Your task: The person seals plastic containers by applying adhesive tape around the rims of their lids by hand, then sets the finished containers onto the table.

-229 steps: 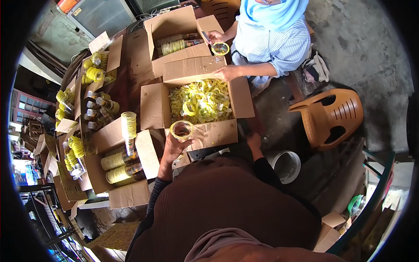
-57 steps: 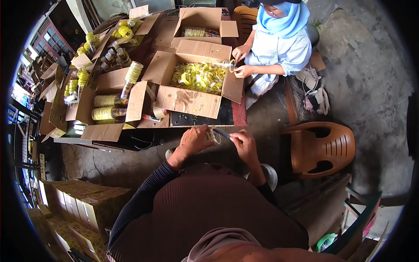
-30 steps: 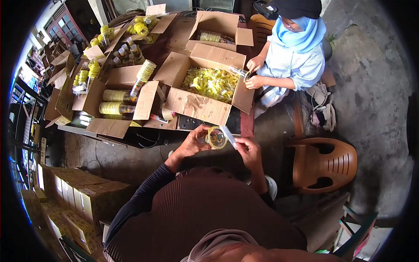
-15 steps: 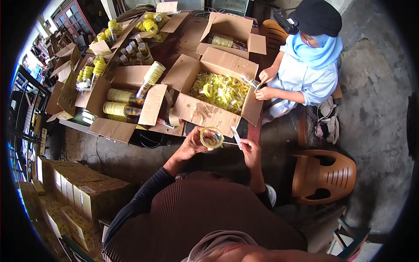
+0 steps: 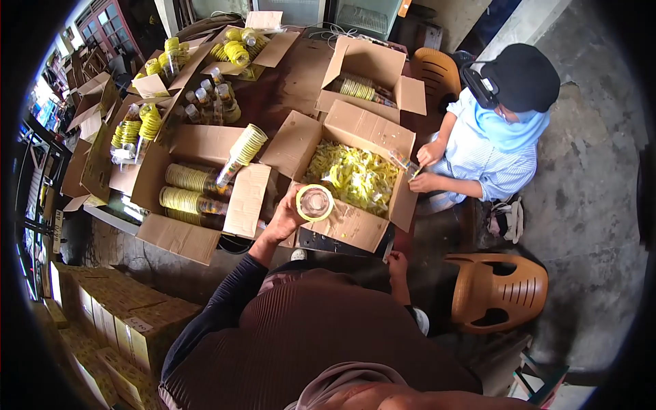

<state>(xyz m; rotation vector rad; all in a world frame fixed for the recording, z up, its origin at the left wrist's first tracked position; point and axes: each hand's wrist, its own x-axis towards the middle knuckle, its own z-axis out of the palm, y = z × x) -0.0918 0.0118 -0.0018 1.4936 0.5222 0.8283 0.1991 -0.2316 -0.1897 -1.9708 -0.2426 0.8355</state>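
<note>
My left hand [image 5: 285, 220] is closed around the side of a clear plastic cup [image 5: 315, 203] with a yellow rim. The cup's round end faces up toward me, in front of the cardboard box of yellow scraps [image 5: 355, 174]. Lower and to the right, my right hand [image 5: 397, 266] is closed near the table corner. A narrow pale flat strip [image 5: 388, 252] pokes out at its fingertips, mostly hidden; its exact kind does not show. Left of the cup, a slanted stack of yellow-rimmed cups [image 5: 242, 158] leans in an open carton [image 5: 247, 199] holding more stacks.
Across the table's right end, a person in a striped shirt [image 5: 509, 164] handles a small object over the scrap box. Another carton of cups [image 5: 372, 68] stands behind. An orange plastic chair [image 5: 502, 290] is at my right; closed cartons [image 5: 130, 301] are piled at my left.
My left hand has moved slightly left and tipped the cup. My right hand has dropped away from the cup, lower, with the strip now mostly out of sight. The view has shifted.
</note>
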